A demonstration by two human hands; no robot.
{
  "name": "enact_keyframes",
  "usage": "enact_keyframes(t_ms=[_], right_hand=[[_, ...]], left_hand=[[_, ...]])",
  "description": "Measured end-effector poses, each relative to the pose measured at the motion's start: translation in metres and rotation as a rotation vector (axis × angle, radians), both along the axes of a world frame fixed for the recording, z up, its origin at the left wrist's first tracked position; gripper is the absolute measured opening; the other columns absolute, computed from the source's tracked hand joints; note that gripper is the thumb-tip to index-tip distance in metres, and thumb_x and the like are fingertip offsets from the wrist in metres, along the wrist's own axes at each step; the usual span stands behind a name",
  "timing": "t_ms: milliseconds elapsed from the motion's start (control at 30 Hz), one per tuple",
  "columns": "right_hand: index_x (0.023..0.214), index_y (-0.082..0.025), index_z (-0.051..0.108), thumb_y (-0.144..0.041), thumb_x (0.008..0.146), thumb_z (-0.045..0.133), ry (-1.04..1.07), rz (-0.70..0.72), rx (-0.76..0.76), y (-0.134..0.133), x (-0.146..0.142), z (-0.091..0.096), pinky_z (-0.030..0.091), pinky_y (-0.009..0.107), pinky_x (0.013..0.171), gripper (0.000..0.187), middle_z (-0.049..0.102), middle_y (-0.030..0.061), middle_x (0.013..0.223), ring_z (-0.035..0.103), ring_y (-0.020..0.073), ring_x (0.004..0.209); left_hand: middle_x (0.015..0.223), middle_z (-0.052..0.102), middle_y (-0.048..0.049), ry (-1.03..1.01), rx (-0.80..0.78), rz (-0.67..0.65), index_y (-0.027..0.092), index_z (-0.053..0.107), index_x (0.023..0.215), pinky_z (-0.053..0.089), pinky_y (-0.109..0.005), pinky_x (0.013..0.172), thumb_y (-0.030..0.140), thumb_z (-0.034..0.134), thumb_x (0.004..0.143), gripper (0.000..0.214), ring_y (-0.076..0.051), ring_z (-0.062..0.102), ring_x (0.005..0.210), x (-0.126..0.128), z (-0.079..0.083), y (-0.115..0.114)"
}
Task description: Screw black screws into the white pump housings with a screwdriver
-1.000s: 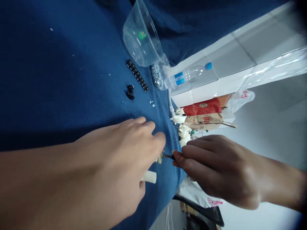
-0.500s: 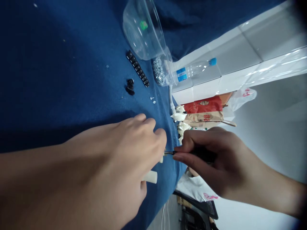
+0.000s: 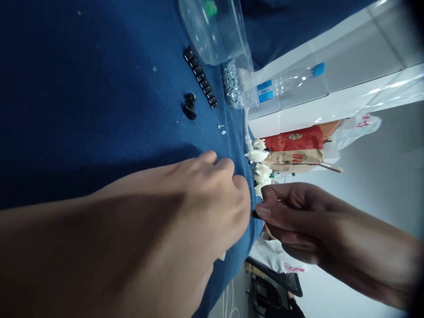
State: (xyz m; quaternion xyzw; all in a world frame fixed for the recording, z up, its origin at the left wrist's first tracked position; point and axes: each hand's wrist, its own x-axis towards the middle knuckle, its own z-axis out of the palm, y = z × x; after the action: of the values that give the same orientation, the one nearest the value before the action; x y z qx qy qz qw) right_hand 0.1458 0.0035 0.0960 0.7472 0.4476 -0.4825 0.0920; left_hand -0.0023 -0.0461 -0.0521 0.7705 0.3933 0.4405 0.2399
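Note:
My left hand [image 3: 212,207] is closed, seen from its back, with its knuckles toward the right of the view. A pale white plastic piece [image 3: 222,255] pokes out just under it; the rest is hidden by the hand. My right hand [image 3: 304,221] is closed close beside the left knuckles, thumb and forefinger pinching a black-handled screwdriver [image 3: 255,214]. Only a short dark bit of the screwdriver shows; its tip is hidden behind my left hand.
On the blue cloth [image 3: 109,97] lie a row of black blocks [image 3: 200,77], small black parts [image 3: 189,106] and two tiny screws [image 3: 221,129]. Beyond are a clear tub [image 3: 212,35], a cup of screws [image 3: 232,84], a water bottle [image 3: 274,88] and white plastic figures [image 3: 257,155].
The view has shifted, so both hands and the cloth's objects sit differently in it. My right hand has turned around the screwdriver handle, and the metal shaft no longer shows.

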Motion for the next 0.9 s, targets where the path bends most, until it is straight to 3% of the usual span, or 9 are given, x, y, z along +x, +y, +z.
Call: enact_keyframes(t_ms=[100,233,333,400,467,567,667,767,900], right_hand=[[0.064,-0.019,0.048,-0.033,0.070,0.085,0.023,-0.050,-0.018,0.000,0.000,-0.002,0.016,0.017,0.035,0.039,0.035,-0.0082,0.051,0.018,0.0044,0.043],[0.072,-0.018,0.060,-0.030,0.075,0.079,-0.017,0.248,0.091,-0.001,0.001,0.001,0.020,0.018,0.038,0.023,0.041,-0.0065,0.051,0.028,0.0061,0.043],[0.087,-0.019,0.068,-0.024,0.083,0.070,-0.106,0.655,0.262,-0.004,0.006,0.008,0.037,0.021,0.046,0.007,0.063,0.0001,0.068,0.053,0.0118,0.056],[0.096,-0.020,0.070,-0.022,0.090,0.065,-0.142,0.984,0.407,-0.005,0.012,0.012,0.045,0.024,0.057,0.008,0.071,0.0033,0.086,0.064,0.0158,0.072],[0.108,-0.020,0.069,-0.017,0.096,0.057,-0.153,1.348,0.559,-0.005,0.019,0.014,0.045,0.028,0.059,0.017,0.071,0.0047,0.088,0.064,0.0169,0.074],[0.121,-0.009,0.062,-0.005,0.098,0.044,-0.169,1.833,0.743,-0.003,0.028,0.014,0.038,0.033,0.055,0.029,0.068,0.0097,0.083,0.058,0.0188,0.066],[0.121,-0.001,0.055,-0.001,0.098,0.034,-0.208,2.158,0.902,-0.002,0.031,0.010,0.036,0.037,0.053,0.031,0.069,0.0160,0.085,0.060,0.0233,0.068],[0.120,-0.005,0.053,0.000,0.096,0.031,-0.257,2.251,0.977,-0.001,0.031,0.006,0.037,0.038,0.053,0.033,0.068,0.0133,0.080,0.061,0.0240,0.067],[0.114,-0.013,0.054,-0.003,0.097,0.032,-0.284,2.141,0.889,0.000,0.026,0.006,0.035,0.036,0.053,0.029,0.065,0.0081,0.075,0.053,0.0196,0.059]], left_hand=[[0.080,0.054,-0.0047,0.092,0.096,-0.004,0.019,0.058,0.074,0.051,-0.043,0.072,0.014,0.059,0.064,0.012,-0.025,0.055,0.078,-0.004,0.004,0.003],[0.077,0.051,-0.0032,0.150,-0.042,-0.113,0.023,0.045,0.069,0.050,-0.045,0.075,0.018,0.055,0.069,0.012,-0.026,0.054,0.080,-0.013,0.012,0.005],[0.081,0.052,-0.0040,0.157,-0.092,-0.141,0.024,0.040,0.071,0.048,-0.048,0.084,0.023,0.053,0.072,0.012,-0.029,0.055,0.090,-0.018,0.016,0.003],[0.086,0.053,-0.0043,0.164,-0.119,-0.115,0.023,0.043,0.074,0.047,-0.046,0.086,0.022,0.054,0.071,0.011,-0.028,0.054,0.093,-0.020,0.018,0.001],[0.091,0.053,-0.0040,0.184,-0.151,-0.100,0.022,0.045,0.079,0.047,-0.043,0.086,0.020,0.056,0.070,0.014,-0.026,0.053,0.095,-0.019,0.020,-0.001],[0.092,0.052,-0.0028,0.181,-0.199,-0.086,0.021,0.048,0.082,0.047,-0.040,0.083,0.017,0.059,0.069,0.019,-0.023,0.052,0.095,-0.017,0.022,-0.002],[0.089,0.051,-0.0021,0.176,-0.216,-0.058,0.021,0.047,0.080,0.047,-0.040,0.079,0.014,0.060,0.066,0.020,-0.023,0.051,0.091,-0.014,0.023,-0.002],[0.085,0.052,-0.0017,0.156,-0.221,-0.039,0.022,0.046,0.077,0.049,-0.041,0.076,0.014,0.060,0.065,0.020,-0.023,0.052,0.087,-0.012,0.021,-0.003],[0.088,0.058,-0.0034,0.108,-0.145,-0.037,0.021,0.051,0.080,0.051,-0.046,0.086,0.020,0.059,0.069,0.014,-0.025,0.056,0.089,-0.012,0.014,-0.003]])
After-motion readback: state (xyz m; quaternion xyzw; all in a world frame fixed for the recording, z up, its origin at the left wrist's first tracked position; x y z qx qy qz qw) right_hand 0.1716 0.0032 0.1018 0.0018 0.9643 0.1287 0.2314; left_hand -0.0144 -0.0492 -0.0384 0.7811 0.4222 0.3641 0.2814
